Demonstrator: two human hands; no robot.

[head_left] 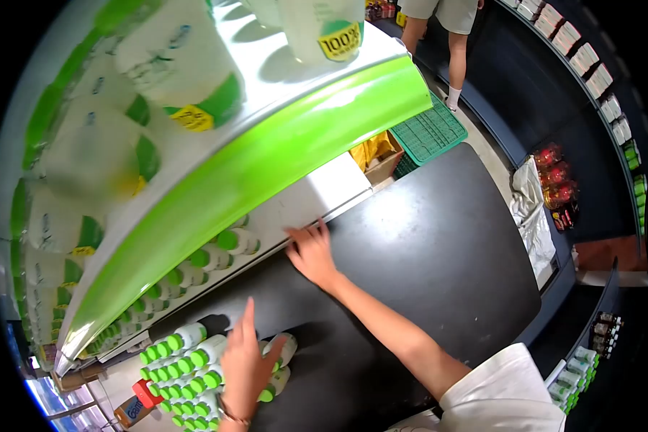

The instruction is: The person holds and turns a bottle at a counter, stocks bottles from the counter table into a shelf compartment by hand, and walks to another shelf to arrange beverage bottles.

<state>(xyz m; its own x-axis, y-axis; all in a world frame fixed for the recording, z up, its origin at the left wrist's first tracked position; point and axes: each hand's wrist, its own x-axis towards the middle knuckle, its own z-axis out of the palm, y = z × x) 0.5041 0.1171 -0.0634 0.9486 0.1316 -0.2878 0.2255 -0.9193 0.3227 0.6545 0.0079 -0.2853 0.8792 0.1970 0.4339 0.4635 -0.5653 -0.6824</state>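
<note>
Grips stand apart in both hands: the left hand (243,363) spreads thumb and forefinger over green-capped bottles (186,364), packed closely on the dark surface (425,216) probably for mutual support, while the right hand (313,258) lies at the lower shelf (331,189), apparently for steadiness.

Bottles (191,335) and green shelf edge (266,160) flank passage over tabletop (439,237).

Above the green shelf edge (266,158), we read "100%" on a container's (322,18) yellow label (340,42); below it, "Ge…" on a brown bottle (129,412).
</note>
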